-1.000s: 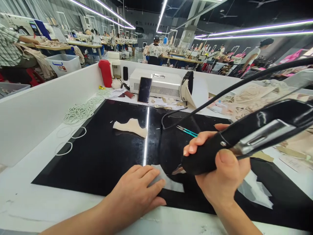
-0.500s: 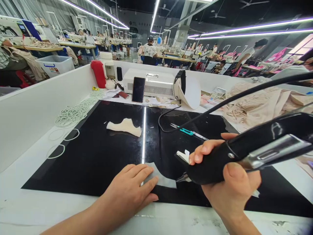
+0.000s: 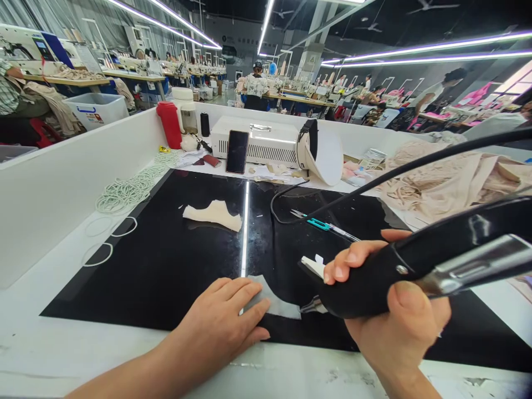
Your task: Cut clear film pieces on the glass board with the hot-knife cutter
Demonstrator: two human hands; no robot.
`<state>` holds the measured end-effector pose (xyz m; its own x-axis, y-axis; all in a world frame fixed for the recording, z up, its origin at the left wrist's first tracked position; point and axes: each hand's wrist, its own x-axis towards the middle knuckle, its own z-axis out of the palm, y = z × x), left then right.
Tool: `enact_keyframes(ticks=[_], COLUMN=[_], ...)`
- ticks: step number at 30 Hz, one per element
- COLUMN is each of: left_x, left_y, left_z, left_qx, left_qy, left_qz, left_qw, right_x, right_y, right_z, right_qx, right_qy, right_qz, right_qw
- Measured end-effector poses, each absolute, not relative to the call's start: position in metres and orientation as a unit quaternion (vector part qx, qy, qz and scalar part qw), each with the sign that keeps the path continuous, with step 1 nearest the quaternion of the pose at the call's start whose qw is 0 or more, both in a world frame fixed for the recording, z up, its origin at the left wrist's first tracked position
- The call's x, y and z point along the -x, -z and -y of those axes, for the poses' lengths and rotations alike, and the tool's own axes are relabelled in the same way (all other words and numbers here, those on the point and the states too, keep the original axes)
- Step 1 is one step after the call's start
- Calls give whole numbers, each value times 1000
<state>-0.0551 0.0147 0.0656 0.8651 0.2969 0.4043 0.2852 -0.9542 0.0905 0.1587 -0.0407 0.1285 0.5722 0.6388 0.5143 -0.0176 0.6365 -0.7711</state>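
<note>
My left hand [image 3: 226,313] lies flat with its fingers on a small pale grey fabric piece [image 3: 280,306], covering its left part. My right hand [image 3: 399,310] wraps round a black corded hand tool [image 3: 369,282] with a silver lever. The tool's pointed metal tip [image 3: 312,305] is at the right end of the grey piece; I cannot tell whether it touches. A curved cream fabric piece [image 3: 214,214] rests farther back on the glossy black board [image 3: 137,277]. Behind my right fingers lie thread snips [image 3: 318,222] with turquoise handles and a small white scrap [image 3: 311,266].
A black cable [image 3: 374,177] arches over the right side. Pale green cord loops [image 3: 122,195] lie at left. A phone [image 3: 237,151] leans on a white vented box [image 3: 266,138], beside a white visor [image 3: 324,160]. Beige fabric [image 3: 453,174] is heaped at right. White walls border the table.
My right hand and the tool have shifted slightly right and down. My left hand stays on the grey piece. The whole view has moved a little.
</note>
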Motion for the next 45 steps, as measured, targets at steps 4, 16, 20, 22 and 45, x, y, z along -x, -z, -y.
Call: enact_keyframes(ticks=[4, 16, 20, 22, 45], left_x=[54, 59, 60, 63, 101], left_y=[-66, -65, -64, -63, -63], left_z=[-14, -22, -28, -32, -7], left_qx=[-966, -952, -944, -941, -900], left_qy=[-210, -274, -308, -313, -243], left_qz=[-153, -136, -114, -106, -316], left_qw=[10, 3, -40, -68, 178], right_x=[-156, -154, -143, -134, -89], right_y=[-128, -121, -119, -119, -121], right_z=[45, 39, 32, 26, 5], right_qx=[369, 364, 340, 332, 299], right_qy=[-211, -230, -260, -273, -338], right_qz=[415, 446, 475, 474, 466], right_qw=[804, 784, 769, 769, 761])
